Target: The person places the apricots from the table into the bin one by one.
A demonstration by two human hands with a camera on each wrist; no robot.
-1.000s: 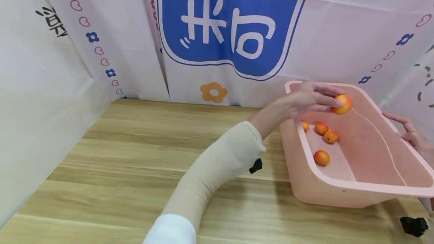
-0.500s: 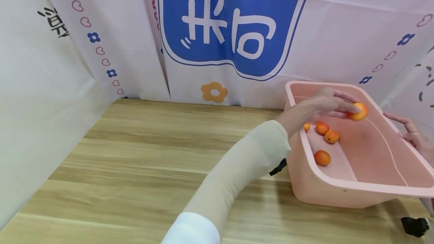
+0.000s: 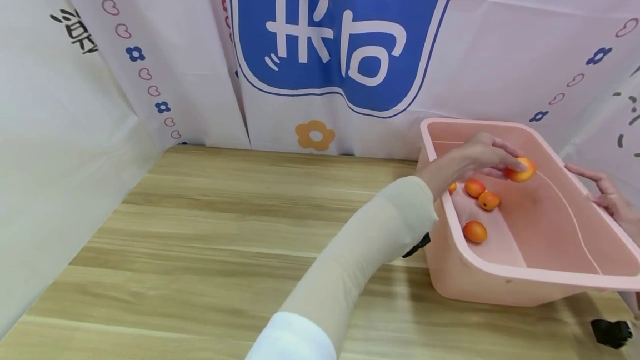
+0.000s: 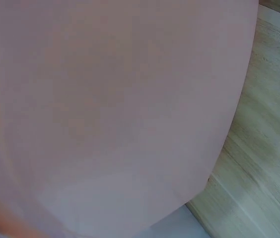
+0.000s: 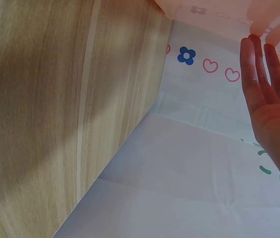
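Observation:
My left hand (image 3: 485, 154) reaches over the near rim into a pink plastic bin (image 3: 482, 271) and grips an oval orange-red fruit (image 3: 521, 170) with its fingertips. Below it, several similar fruits (image 3: 475, 232) lie on the bin's floor toward its left side; one is partly hidden by the rim. My right hand (image 3: 612, 199) is at the bin's right rim. In the right wrist view its fingers (image 5: 249, 69) are straight and touch the bin's outer wall. Pink bin wall (image 4: 130, 99) fills most of the left wrist view, without a clear sight of the held fruit.
The bin stands on the right part of a wood-grain table (image 3: 225, 249). A white printed cloth (image 3: 200, 71) with a blue panel hangs behind the table and along its sides. A black object (image 3: 611, 333) is at the lower right, near the right arm.
My left hand has moved right and slightly down with the fruit, farther over the bin, then a little back left. The right hand, the bin and the fruits on its floor stay put.

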